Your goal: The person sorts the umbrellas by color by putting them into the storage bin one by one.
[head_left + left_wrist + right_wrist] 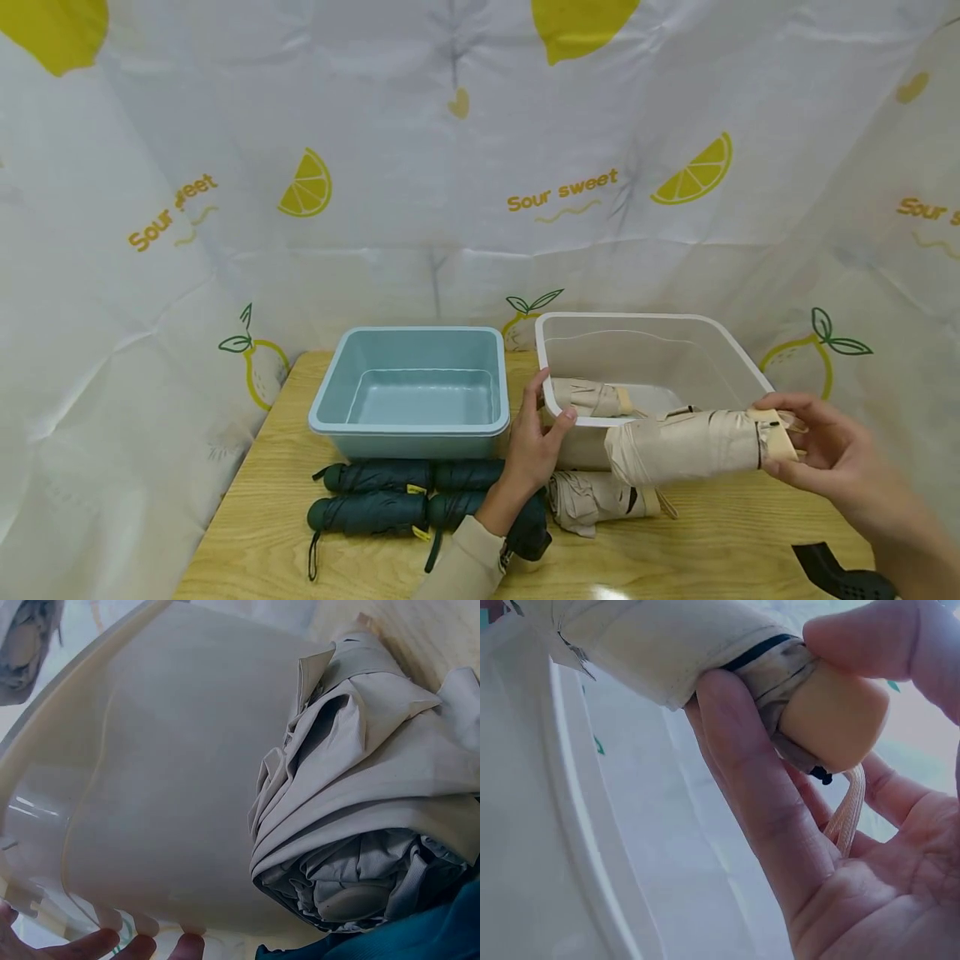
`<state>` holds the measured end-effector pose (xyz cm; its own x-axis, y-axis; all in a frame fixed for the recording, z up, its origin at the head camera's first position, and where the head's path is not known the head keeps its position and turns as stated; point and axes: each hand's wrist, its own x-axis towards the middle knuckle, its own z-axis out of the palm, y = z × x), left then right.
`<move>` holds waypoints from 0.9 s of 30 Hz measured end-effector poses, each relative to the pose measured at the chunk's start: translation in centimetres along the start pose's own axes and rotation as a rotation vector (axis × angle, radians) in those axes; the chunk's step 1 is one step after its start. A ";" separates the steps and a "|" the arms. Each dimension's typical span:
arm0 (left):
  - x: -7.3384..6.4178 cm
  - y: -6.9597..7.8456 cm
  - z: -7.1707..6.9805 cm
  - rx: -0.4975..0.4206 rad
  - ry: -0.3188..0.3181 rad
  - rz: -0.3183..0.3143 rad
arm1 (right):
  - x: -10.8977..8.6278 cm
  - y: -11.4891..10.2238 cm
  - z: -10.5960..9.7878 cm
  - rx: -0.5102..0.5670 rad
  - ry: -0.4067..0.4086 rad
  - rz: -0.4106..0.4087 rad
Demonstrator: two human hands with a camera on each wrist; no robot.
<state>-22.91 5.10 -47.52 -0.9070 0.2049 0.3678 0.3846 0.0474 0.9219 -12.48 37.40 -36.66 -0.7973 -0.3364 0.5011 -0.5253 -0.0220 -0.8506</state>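
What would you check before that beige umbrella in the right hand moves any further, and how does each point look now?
1. Umbrella held securely: ok as far as I can judge; the right hand pinches the held umbrella by its handle end.
2. White bin steadied: ok, the left hand grips its front-left corner.
3. Room inside: ok, bare floor shows beside the beige umbrella lying inside.
4. Cord loop tucked away: not ok, it hangs loose.
5. Held umbrella free of the bin's near rim: cannot tell; they overlap in the head view.
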 end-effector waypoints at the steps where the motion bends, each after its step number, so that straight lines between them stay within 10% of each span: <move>1: 0.0 0.0 0.0 -0.002 -0.003 -0.003 | 0.2 -0.1 0.0 0.001 0.006 -0.001; 9: 0.2 0.0 0.0 -0.008 -0.003 -0.015 | 2.1 -0.8 -0.3 0.085 0.055 0.000; 27: 0.2 -0.2 0.2 -0.022 0.012 -0.014 | 8.0 -1.0 -0.7 0.017 0.159 0.282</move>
<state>-23.14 5.29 -47.70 -0.9143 0.1924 0.3565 0.3683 0.0282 0.9293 -18.55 35.38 -31.73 -0.9477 -0.1805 0.2631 -0.2735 0.0346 -0.9613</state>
